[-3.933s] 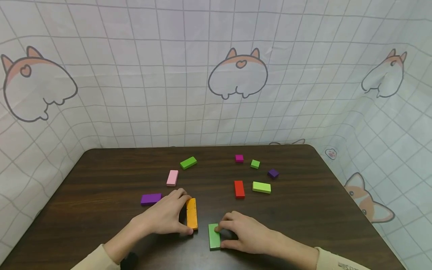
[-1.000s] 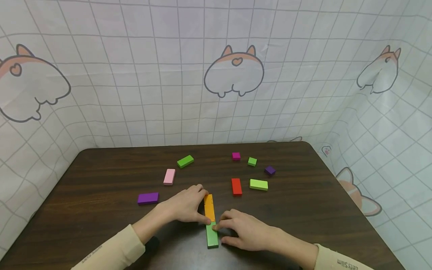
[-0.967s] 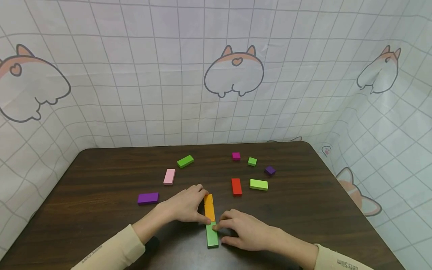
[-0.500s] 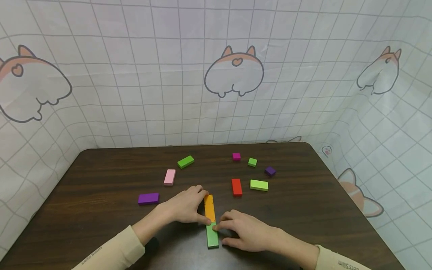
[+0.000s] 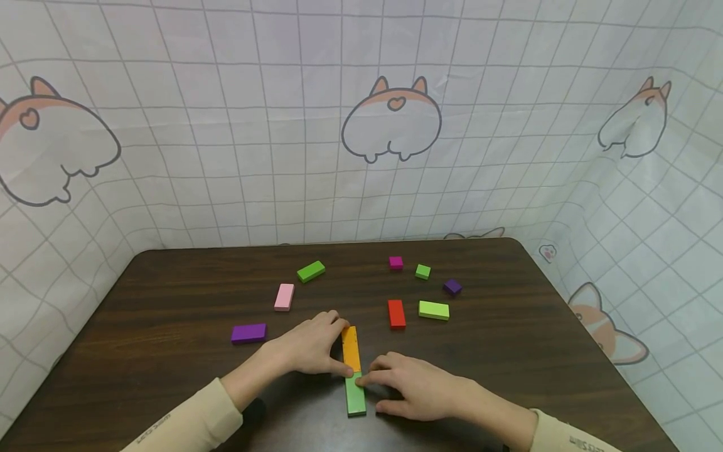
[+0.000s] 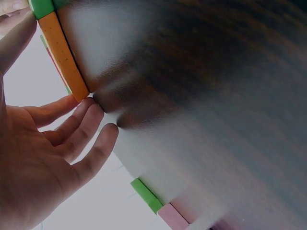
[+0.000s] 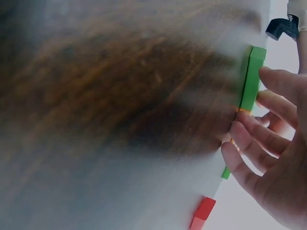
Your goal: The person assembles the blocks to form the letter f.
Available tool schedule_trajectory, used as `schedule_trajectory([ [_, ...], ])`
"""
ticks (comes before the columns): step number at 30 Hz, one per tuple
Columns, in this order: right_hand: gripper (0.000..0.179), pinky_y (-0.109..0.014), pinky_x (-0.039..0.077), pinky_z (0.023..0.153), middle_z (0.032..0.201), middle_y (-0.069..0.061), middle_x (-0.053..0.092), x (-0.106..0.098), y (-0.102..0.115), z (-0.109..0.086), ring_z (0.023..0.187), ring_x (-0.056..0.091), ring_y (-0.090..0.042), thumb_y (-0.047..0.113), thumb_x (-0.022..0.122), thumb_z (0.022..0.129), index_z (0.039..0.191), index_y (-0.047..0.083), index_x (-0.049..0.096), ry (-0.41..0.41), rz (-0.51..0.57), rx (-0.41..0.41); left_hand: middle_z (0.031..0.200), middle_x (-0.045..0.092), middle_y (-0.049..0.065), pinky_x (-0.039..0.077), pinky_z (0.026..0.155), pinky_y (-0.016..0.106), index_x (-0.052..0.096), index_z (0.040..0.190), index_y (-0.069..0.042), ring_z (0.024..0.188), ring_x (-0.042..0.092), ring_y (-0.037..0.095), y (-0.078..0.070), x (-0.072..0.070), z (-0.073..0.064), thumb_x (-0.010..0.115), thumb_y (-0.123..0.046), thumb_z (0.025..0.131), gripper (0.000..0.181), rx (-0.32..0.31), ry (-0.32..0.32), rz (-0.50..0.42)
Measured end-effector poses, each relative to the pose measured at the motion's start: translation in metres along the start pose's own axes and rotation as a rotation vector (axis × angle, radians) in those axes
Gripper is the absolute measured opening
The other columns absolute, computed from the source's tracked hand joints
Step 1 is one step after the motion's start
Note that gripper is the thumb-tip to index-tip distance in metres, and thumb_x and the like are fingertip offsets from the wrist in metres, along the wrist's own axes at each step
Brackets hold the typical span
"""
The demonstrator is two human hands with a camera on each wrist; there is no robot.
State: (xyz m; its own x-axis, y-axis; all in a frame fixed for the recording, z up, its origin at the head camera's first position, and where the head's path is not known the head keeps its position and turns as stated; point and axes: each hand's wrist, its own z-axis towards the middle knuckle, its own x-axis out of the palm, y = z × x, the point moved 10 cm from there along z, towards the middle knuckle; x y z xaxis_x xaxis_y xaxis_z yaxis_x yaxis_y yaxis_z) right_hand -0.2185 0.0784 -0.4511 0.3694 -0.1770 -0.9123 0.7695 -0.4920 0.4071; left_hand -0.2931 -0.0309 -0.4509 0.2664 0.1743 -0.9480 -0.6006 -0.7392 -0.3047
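Observation:
In the head view my left hand [image 5: 310, 344] pinches an orange block [image 5: 351, 350] by its ends, fingers at the far end and thumb at the near end. The orange block lies end to end with a green block [image 5: 354, 398], forming one line on the table. My right hand [image 5: 415, 386] rests its index finger on the green block near the join, its thumb a little off the block's right side. In the left wrist view the fingertips meet the end of the orange block [image 6: 64, 55]. The right wrist view shows the green block [image 7: 253, 79] beside the thumb.
Around the dark wooden table [image 5: 169, 370] lie a purple block [image 5: 248, 333], a pink block [image 5: 284, 297], a green block [image 5: 311, 271], a red block [image 5: 396, 314] and a lime block [image 5: 433, 310]. Small magenta [image 5: 396, 263], green [image 5: 423, 272] and dark purple cubes [image 5: 452, 287] sit farther back.
Since the earliest frame, my left hand has brought the orange block right, against the green block's far end. Over the last second the right thumb has shifted slightly away; the blocks stay put.

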Motion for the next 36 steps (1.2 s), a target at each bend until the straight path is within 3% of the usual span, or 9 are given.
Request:
schedule_trajectory([
  [13,0.041,-0.030,0.052,0.095,0.130,0.009,0.059,-0.003,-0.007,-0.004,0.117,0.056,-0.006,0.035,0.069,0.100,0.139,0.024,0.064,0.010,0.013,0.056,0.126,0.056,0.008,0.050,0.093,0.045,0.058,0.138,-0.003,0.107,0.055,0.024,0.000,-0.001,-0.002,0.080,-0.062,0.081,0.085,-0.005,0.000,-0.023],
  [23,0.037,-0.035,0.049,0.101,0.126,0.009,0.062,-0.018,-0.035,-0.011,0.117,0.057,-0.009,0.032,0.070,0.100,0.134,0.019,0.067,-0.010,0.042,0.146,0.124,0.056,0.007,0.050,0.093,0.044,0.057,0.139,-0.004,0.107,0.054,0.022,0.000,-0.002,-0.003,0.079,-0.062,0.082,0.084,-0.007,-0.001,-0.022],
  [36,0.027,-0.037,0.052,0.092,0.115,-0.001,0.068,-0.062,-0.068,-0.015,0.105,0.063,-0.021,0.018,0.073,0.098,0.122,0.007,0.070,-0.225,0.053,0.132,0.128,0.055,0.006,0.049,0.095,0.043,0.051,0.146,-0.007,0.109,0.053,0.021,0.000,0.001,-0.006,0.074,-0.064,0.086,0.086,0.017,0.002,0.017],
])
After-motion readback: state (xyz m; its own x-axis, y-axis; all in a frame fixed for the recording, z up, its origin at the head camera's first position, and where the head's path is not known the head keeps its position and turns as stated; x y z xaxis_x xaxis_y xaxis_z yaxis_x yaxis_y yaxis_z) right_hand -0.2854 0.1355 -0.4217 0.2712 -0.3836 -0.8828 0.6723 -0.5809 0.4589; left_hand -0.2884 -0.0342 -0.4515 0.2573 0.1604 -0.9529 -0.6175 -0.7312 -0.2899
